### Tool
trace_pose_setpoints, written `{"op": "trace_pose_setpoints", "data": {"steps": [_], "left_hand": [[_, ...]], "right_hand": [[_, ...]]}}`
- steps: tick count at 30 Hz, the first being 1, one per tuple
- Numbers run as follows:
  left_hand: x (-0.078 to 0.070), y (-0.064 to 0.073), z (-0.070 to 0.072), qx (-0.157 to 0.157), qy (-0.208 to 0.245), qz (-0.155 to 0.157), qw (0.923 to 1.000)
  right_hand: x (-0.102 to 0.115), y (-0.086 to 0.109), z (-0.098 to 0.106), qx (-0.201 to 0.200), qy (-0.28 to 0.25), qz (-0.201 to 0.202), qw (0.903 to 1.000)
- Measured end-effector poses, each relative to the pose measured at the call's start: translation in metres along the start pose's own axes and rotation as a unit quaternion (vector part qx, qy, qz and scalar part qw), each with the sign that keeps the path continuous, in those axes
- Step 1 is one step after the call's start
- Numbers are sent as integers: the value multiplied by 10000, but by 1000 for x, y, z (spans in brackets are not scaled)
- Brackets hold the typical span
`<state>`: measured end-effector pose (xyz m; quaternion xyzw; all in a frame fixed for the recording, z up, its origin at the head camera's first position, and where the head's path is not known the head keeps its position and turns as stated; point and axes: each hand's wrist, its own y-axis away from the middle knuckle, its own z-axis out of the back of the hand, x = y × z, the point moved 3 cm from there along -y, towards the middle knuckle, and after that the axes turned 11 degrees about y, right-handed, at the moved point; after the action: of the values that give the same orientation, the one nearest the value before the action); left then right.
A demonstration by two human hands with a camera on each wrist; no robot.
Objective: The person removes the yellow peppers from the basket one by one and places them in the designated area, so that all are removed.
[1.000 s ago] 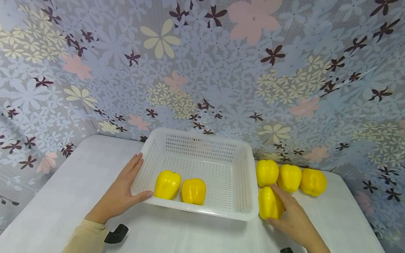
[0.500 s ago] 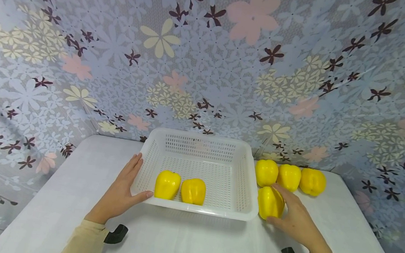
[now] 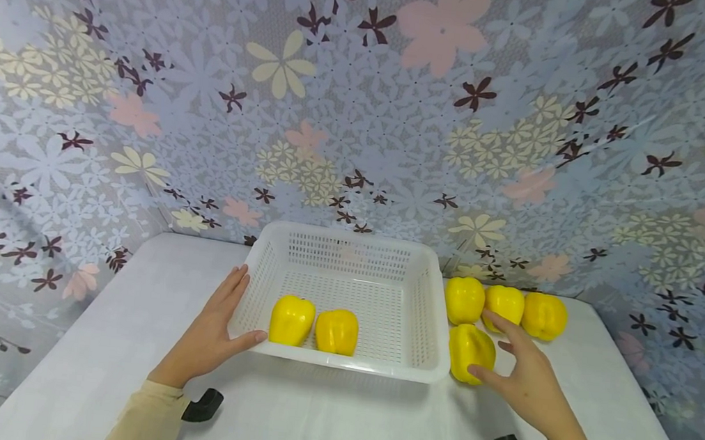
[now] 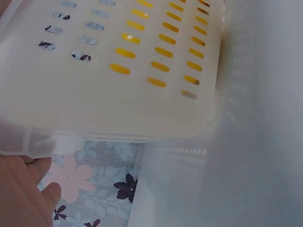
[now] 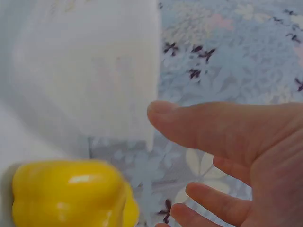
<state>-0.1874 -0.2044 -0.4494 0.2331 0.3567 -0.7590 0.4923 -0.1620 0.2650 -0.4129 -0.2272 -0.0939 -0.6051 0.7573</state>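
Note:
A white slotted plastic basket (image 3: 339, 367) stands on the table with two yellow bell peppers inside, a left one (image 3: 292, 321) and a right one (image 3: 337, 331). My left hand (image 3: 206, 336) rests against its left side, fingers straight along the wall and thumb at the front corner. To the right of the basket, my right hand (image 3: 524, 375) is spread beside a yellow bell pepper (image 3: 466, 354), holding nothing. That thumb overlaps the pepper in the head view; contact is unclear. In the right wrist view a yellow bell pepper (image 5: 68, 196) lies apart from the fingers.
Three more yellow bell peppers, a left one (image 3: 464, 300), a middle one (image 3: 504, 307) and a right one (image 3: 545, 316), line the table's back right. Behind the white-covered table (image 3: 335, 421) hangs a flowered cloth (image 3: 362, 109).
My right hand has let go of the front pepper and drawn back to the right, its fingers spreading. The pepper stays almost where it was. My left hand and the basket have not moved.

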Motion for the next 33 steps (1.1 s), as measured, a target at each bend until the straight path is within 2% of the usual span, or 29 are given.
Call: {"op": "trace_pose_setpoints", "data": {"steps": [6,14,22,33], "left_hand": [[0,0,1,-17,-11,-30,10000],[0,0,1,-2,-42,5,10000],[2,0,0,-5,2,9,10000],[0,0,1,-6,59,-22,10000]], "right_hand": [[19,2,8,-294,-39,212,9993],[42,-1,11,-466,-176,532,9973],[62,-9,4,-409,-483,874,9942],[91,-24,-16,-281,-600,1043,9923]]}}
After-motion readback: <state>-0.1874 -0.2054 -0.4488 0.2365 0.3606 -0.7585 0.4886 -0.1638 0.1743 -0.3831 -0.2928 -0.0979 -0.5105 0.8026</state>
